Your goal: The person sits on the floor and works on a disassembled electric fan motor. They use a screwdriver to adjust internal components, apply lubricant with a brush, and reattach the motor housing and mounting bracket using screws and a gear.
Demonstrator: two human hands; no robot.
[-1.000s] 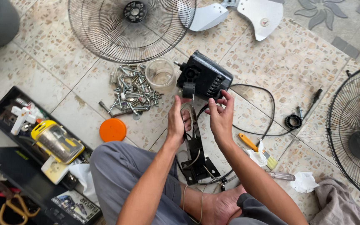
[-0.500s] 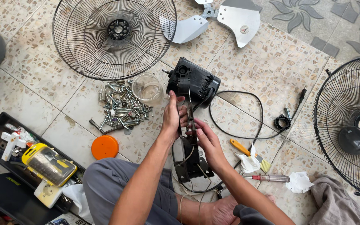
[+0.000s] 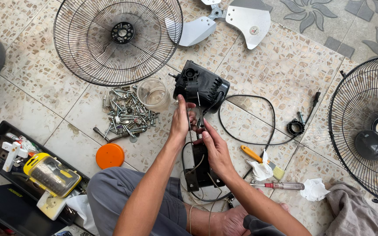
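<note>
Since a moment ago, both hands have drawn closer together below the motor point(image 3: 201, 86). My left hand point(image 3: 180, 122) pinches the thin wires at its lower edge; my right hand point(image 3: 215, 148) lies loosely curled on the black bracket point(image 3: 200, 168). Screws point(image 3: 125, 114) and a cup point(image 3: 153, 93) crowd the left; the cable point(image 3: 259, 131) loops right on the floor point(image 3: 281, 74).
</note>
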